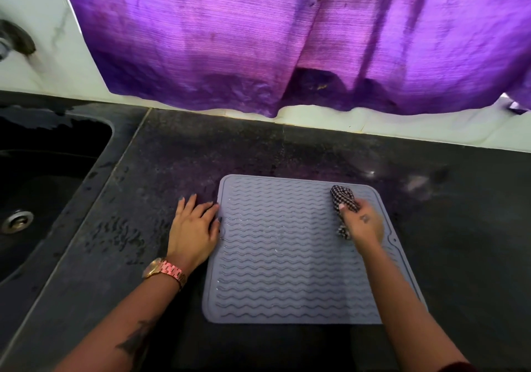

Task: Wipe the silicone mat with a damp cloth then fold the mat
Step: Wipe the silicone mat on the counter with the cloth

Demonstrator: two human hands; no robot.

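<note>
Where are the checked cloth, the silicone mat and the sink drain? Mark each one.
checked cloth [343, 196]: head view, bunched end above the fingers.
silicone mat [281, 256]: head view, middle of ridged surface.
sink drain [17, 221]: head view, metal ring.

Count of items, located relative to the mat:

- Mat [287, 256]: one, grey, with wavy ridges, flat on the counter [459, 242].
- Cloth [343, 200]: one, checked, bunched on the mat's far right corner.
- Hands: two. The left hand [194, 228] lies flat at the mat's left edge; the right hand [363, 223] grips the cloth over the mat.
- Watch [165, 271]: one, on the wrist left of the mat.
- Sink [109, 142]: one, well left of the mat, with one drain [17, 221].
- Curtain [287, 41]: one, purple, beyond the mat.
</note>
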